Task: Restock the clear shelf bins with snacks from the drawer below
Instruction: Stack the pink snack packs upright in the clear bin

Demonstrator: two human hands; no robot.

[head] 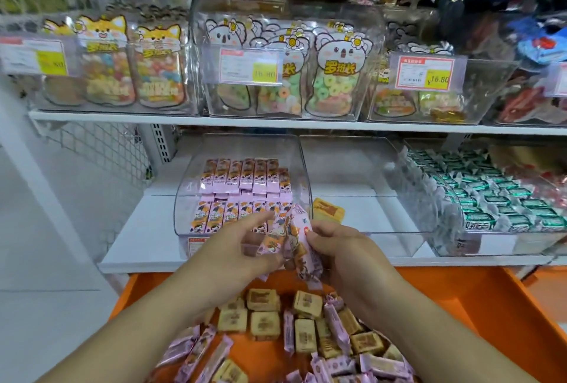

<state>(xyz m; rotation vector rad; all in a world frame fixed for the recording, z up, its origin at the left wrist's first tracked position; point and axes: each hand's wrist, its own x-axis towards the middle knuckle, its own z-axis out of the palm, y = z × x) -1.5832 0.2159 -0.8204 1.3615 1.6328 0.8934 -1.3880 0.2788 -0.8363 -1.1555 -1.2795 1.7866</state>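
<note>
Below me the orange drawer (491,315) stands pulled out, its floor strewn with loose pink-wrapped snack bars (337,326) and tan square biscuit packets (264,299). Above it, on the white shelf (135,238), sits the clear bin (196,186) I am filling: two tidy rows of the same pink bars stand on end inside, the back row full, the front row reaching only partway across toward the right wall. The next bin along (352,168) holds nothing I can make out, though one tan packet (328,210) lies just behind my hands, and whether it is inside either bin I cannot tell. The bin beyond is packed with green-wrapped sweets (491,198). I am mid-load, between drawer and bin, with a bundle of pink bars (294,235) raised at the bin's front lip. My right hand (340,247) is curled round the bundle and carries it; my left hand (233,247) pinches the near side of it, fingers half spread, sorting the bars. As I judge it, the next move calls for squaring them up so they stand on end, then slotting them into the gap at the right of the front row.
</note>
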